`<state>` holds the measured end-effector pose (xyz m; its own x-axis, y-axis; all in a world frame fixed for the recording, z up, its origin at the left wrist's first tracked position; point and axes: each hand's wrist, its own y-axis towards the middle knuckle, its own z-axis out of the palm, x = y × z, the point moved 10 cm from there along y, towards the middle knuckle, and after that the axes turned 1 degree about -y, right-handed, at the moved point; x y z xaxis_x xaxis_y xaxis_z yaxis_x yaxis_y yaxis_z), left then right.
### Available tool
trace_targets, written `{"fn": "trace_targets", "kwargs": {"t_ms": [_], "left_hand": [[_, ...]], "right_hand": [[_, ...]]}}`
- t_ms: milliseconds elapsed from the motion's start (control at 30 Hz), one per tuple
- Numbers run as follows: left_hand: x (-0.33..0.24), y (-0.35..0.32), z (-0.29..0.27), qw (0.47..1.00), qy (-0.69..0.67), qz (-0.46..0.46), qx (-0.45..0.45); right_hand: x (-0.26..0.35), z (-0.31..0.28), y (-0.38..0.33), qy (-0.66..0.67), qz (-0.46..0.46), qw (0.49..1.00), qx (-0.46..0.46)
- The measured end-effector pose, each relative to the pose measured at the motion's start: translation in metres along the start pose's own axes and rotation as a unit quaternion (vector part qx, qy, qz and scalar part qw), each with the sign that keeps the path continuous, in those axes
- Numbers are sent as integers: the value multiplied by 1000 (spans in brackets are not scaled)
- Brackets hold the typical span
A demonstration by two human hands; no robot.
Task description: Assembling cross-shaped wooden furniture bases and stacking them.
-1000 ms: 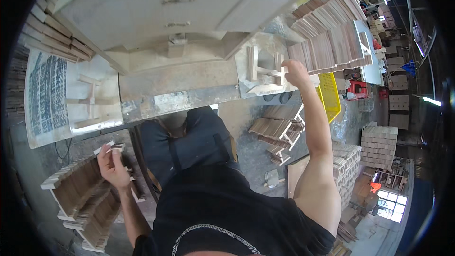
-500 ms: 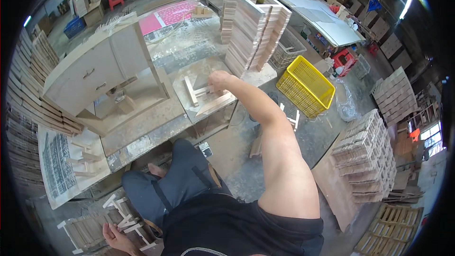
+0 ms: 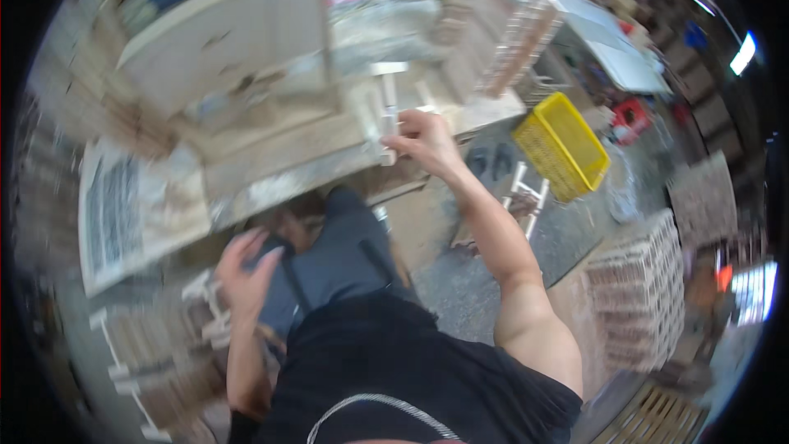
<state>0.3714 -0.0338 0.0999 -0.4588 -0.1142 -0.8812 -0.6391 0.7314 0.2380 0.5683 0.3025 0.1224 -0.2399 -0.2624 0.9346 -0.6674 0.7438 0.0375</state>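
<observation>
My right hand [image 3: 427, 141] grips an I-shaped wooden piece [image 3: 389, 99] by its near end, holding it above the workbench edge. Its pale crossbar points away from me. Loose wooden strips lie on the bench around it, blurred. My left hand [image 3: 245, 273] is up over my left thigh, with thumb and fingers apart and nothing in it. Beside that hand, at the lower left, similar wooden pieces [image 3: 152, 366] are piled in rows.
A wooden-panelled housing [image 3: 226, 41] stands on the bench [image 3: 271, 197]. Tall wood stacks [image 3: 485, 41] rise behind my right hand. To the right are a yellow plastic crate [image 3: 567, 152], a small wooden frame [image 3: 526, 197] on the floor and a big stack of wooden pieces [image 3: 637, 296].
My right hand has drawn back from the bench top, lifting the wooden piece. My left hand has risen from the pile at lower left towards my lap. The whole view has shifted.
</observation>
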Motion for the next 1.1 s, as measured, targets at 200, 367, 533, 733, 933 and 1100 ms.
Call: {"fn": "trace_targets", "kwargs": {"t_ms": [200, 367, 533, 733, 933, 1100], "left_hand": [[-76, 45, 106, 985, -15, 155, 74], [-44, 43, 104, 988, -72, 125, 54], [-38, 41, 92, 983, 58, 175, -28], [-41, 34, 91, 939, 214, 252, -94], [-26, 34, 87, 936, 243, 238, -90], [-9, 39, 73, 970, 167, 153, -86]], "right_hand": [[25, 87, -49, 98, -32, 994, -26], [20, 130, -54, 113, -23, 993, -7], [9, 163, -68, 240, -59, 968, -47], [-4, 173, -69, 260, -54, 963, -49], [0, 175, -78, 405, -28, 914, 1], [-20, 140, -72, 442, -7, 897, -19]]}}
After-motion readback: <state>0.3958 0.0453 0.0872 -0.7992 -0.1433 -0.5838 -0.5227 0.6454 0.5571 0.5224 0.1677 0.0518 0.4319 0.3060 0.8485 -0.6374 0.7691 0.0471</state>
